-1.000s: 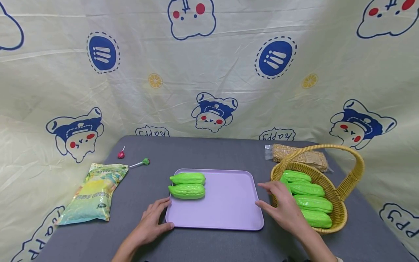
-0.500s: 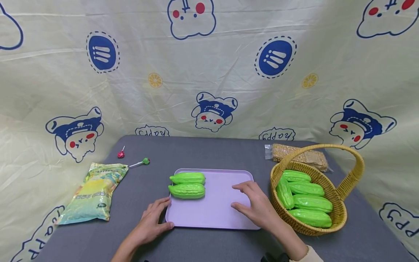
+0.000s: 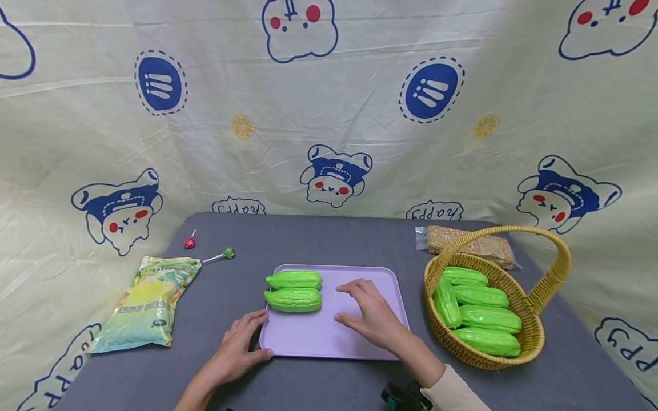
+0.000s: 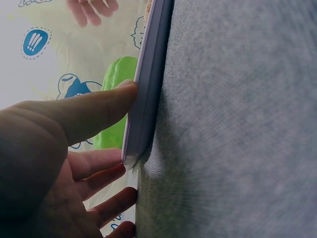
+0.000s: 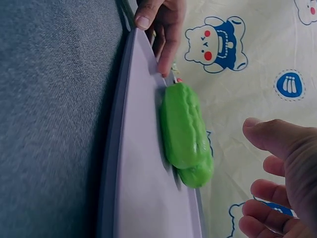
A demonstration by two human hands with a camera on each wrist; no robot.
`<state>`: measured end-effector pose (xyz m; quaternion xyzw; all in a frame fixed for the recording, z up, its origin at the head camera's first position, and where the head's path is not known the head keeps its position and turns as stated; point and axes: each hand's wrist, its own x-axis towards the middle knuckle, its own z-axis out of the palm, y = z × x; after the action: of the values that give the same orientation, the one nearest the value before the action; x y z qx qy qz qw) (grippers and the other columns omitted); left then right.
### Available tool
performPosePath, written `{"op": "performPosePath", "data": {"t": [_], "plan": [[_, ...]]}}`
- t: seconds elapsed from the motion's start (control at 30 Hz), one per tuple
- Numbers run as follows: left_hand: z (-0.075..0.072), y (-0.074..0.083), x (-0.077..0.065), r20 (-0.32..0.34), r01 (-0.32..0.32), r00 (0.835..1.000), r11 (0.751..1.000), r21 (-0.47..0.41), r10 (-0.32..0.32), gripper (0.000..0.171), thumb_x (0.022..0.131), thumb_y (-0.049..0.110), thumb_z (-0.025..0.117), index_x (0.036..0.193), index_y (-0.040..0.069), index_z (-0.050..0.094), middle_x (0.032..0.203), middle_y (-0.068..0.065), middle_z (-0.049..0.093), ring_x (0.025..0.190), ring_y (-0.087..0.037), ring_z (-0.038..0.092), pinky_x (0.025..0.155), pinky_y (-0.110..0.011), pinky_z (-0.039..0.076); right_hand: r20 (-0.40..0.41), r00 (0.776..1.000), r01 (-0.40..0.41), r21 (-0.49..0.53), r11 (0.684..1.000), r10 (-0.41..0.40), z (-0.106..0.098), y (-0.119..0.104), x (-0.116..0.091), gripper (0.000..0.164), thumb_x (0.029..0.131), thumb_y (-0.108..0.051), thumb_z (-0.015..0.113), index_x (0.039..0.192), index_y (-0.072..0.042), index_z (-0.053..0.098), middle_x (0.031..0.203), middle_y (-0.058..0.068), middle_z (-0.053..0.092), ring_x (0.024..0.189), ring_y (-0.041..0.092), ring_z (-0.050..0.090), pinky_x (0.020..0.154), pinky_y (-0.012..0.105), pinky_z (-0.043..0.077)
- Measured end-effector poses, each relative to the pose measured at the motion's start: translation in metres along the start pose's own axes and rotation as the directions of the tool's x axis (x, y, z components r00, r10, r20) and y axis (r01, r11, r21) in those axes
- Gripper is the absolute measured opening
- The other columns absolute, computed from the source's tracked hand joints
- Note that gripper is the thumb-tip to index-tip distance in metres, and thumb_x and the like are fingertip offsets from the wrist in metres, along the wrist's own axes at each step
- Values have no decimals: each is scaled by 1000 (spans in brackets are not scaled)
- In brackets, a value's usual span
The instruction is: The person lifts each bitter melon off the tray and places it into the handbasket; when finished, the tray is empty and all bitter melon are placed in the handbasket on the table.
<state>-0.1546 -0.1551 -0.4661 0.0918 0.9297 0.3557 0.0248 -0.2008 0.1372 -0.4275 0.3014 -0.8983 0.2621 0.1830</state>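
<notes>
A lilac tray [image 3: 354, 342] lies on the dark grey table. Two green bitter melons [image 3: 293, 301] are side by side at its left end, their stubby tips poking past the rim. My left hand [image 3: 236, 349] rests at the tray's near left corner; in the left wrist view its thumb and fingertips touch the rim with the fingers [image 4: 94, 161] fairly straight. Over the right half of the tray hovers my right hand [image 3: 372, 317], thumb and fingers spread apart and holding nothing, a short way right of the melons. In the right wrist view, its thumb [image 5: 272, 134] is clear of everything.
A wicker basket [image 3: 537, 337] with a tall handle holds several more bitter melons, right of the tray. Behind it lies a clear packet of grain [image 3: 470, 242]. On the left are a colourful snack bag [image 3: 146, 308], a red lollipop [image 3: 190, 242] and a green lollipop [image 3: 228, 253].
My right hand has moved left from the basket's edge to above the tray, uncovering the leftmost melon in the basket. The left hand and tray have stayed put.
</notes>
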Motion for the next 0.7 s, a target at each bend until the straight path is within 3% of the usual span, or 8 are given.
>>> {"op": "performPosePath", "data": {"t": [0.4,0.7], "plan": [[0,0,0,-4,-6,1000,1000,6,6,65,74,25,77,132,7,52,141,-7,46,127,-30,40,95,-53,30,64,998,17,14,1000,-17,32,-7,22,49,73,-27,79,115,-8,62,106,5,60,97,19,52,81,34,44],[0,1,-1,-5,-4,1000,1000,1,4,65,74,25,77,132,7,52,141,-7,46,127,-30,41,96,-53,30,49,997,63,-60,996,-60,48,-10,35,46,70,-27,80,111,-12,64,98,2,56,90,17,48,77,30,42]]}}
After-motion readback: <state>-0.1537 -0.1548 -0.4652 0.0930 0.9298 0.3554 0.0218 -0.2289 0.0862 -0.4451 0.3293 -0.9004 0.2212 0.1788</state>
